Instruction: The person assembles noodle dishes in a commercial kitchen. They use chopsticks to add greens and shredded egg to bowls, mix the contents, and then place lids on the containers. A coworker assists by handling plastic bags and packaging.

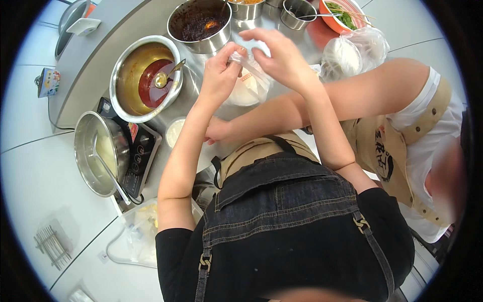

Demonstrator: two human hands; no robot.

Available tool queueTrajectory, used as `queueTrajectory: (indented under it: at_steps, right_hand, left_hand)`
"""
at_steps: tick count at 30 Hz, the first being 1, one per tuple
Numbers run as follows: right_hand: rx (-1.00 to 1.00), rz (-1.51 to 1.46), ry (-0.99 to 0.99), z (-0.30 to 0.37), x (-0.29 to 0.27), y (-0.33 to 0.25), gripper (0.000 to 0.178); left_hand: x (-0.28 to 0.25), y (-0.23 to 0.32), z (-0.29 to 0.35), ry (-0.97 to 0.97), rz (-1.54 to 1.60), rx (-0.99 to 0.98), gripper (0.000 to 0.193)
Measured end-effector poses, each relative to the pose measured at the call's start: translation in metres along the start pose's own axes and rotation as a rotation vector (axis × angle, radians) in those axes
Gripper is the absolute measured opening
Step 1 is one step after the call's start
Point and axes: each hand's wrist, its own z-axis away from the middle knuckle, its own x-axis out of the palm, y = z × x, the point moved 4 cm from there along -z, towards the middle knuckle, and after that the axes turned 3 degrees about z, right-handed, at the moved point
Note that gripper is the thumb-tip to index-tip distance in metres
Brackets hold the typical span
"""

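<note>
A clear plastic bag [255, 85] with a whitish round container inside and a small orange-printed mark stands on the steel counter. My left hand [221, 68] is closed on the gathered top of this bag, thumb and fingers pinched together. Just right of it, above the bag, hovers my right hand [282, 60], slightly smeared by motion. Its fingers are stretched and apart from the thumb, and nothing shows between them. Below my arms, another person's arm [287, 111] reaches in from the right, with that person's hand [218, 131] beside a small white round container [175, 132].
A large steel bowl [116, 83] of red oil with a ladle [162, 79] stands left. Behind is a pot [173, 22] of dark sauce. Another pot [83, 166] sits by an induction cooker [138, 168]. At right are bagged white containers [342, 58] and an orange colander [359, 12] with greens.
</note>
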Motion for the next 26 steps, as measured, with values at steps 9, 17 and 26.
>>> queueTrajectory:
  at_steps: [9,17,26]
  right_hand:
    - [0.456,-0.478,-0.233,0.015,0.031,0.014,0.019]
    - [0.741,-0.952,0.008,0.029,0.039,0.015,0.011]
    - [0.033,-0.142,-0.034,0.082,0.036,-0.017,0.011]
  left_hand:
    - [-0.014,-0.002,0.004,-0.179,0.139,-0.030,0.023]
    - [-0.008,-0.020,0.009,-0.208,0.309,-0.201,0.035]
    - [-0.019,-0.057,0.011,-0.249,0.517,-0.505,0.041]
